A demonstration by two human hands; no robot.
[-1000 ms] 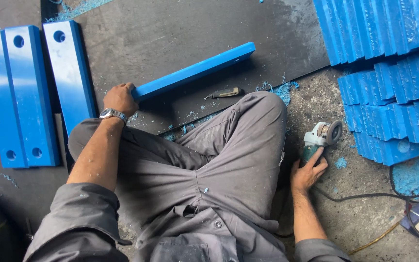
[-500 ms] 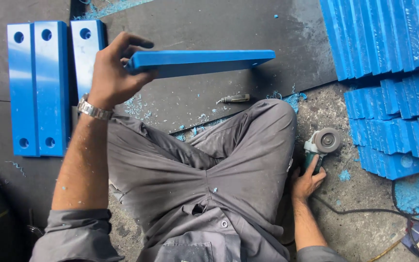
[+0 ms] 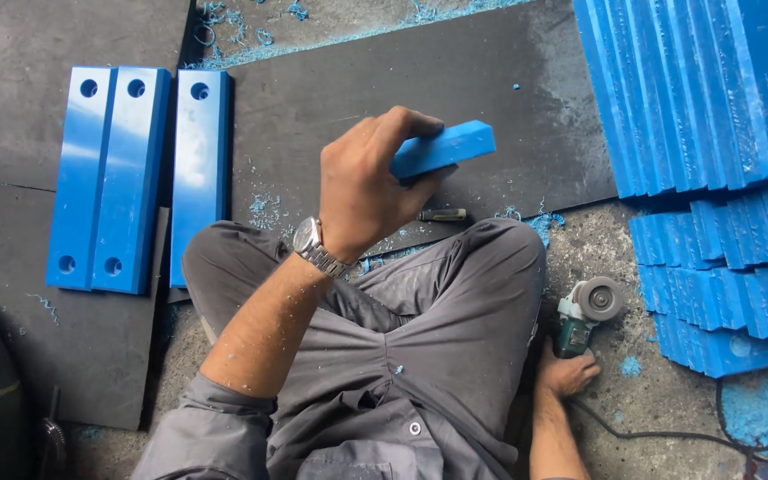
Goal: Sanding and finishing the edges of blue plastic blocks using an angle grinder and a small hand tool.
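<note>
Left hand (image 3: 366, 182) closed around end of blue plastic bar (image 3: 444, 148), held raised above crossed legs and black mat (image 3: 455, 80), right hand (image 3: 566, 373) gripping angle grinder (image 3: 584, 311) resting on floor, beside stacked blue bars (image 3: 713, 133)

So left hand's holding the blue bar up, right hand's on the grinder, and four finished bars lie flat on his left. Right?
Not quite: three bars lie flat on the left, not four, as the head view shows. The left hand does hold the blue bar up, and the right hand is on the grinder.
</note>
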